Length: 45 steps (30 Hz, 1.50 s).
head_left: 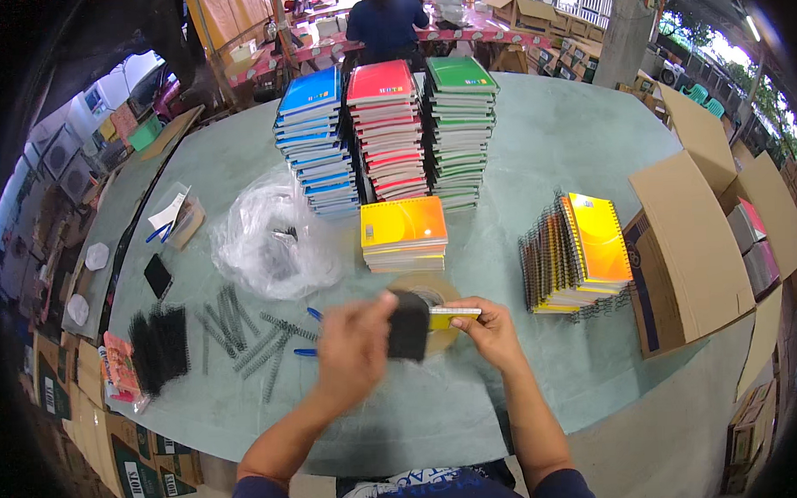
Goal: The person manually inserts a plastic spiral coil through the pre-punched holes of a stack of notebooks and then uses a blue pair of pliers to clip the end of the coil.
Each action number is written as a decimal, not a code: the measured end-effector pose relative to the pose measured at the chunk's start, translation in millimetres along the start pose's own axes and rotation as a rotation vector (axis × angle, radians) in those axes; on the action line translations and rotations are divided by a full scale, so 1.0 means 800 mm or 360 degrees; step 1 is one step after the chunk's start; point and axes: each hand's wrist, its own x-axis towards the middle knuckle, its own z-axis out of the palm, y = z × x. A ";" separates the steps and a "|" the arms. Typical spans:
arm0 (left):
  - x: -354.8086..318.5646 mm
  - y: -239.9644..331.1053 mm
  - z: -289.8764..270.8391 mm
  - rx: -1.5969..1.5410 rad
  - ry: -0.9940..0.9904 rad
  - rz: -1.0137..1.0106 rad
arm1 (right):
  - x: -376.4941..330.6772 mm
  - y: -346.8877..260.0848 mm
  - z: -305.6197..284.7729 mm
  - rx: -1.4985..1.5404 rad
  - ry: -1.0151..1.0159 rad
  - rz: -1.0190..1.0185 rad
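My right hand [489, 329] is closed on a small yellow notebook [440, 321], held with its pale page edge up. Motion blurs my left hand [354, 347], so its fingers cannot be made out. Right beside it is a dark, rounded-square black thing [407, 328] that meets the notebook's left end; whether the left hand grips it is unclear. Behind both lies a tan ring like a tape roll [444, 293], partly covered. Blue-handled tool ends [305, 351] poke out left of my left hand. Loose black wire spirals [261, 349] lie further left.
Tall blue [310, 92], red [381, 81] and green [460, 75] notebook stacks stand at the back, before them unbound yellow notebooks [404, 222]. Spiral-bound yellow notebooks [595, 233] and an open carton [692, 247] are right. Left sit a clear plastic bag [271, 240] and bundled spirals [159, 345].
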 end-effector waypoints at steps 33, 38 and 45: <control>0.019 -0.024 0.042 0.0167 -0.0320 0.0167 | 0.003 -0.005 -0.004 -0.0075 -0.0143 -0.0042; 0.025 -0.017 0.042 0.0282 -0.0493 -0.0079 | 0.003 -0.006 0.002 -0.0102 -0.0077 -0.0048; -0.029 0.012 0.020 0.0314 -0.0703 -0.0225 | 0.001 -0.004 0.003 -0.0003 0.0046 -0.0151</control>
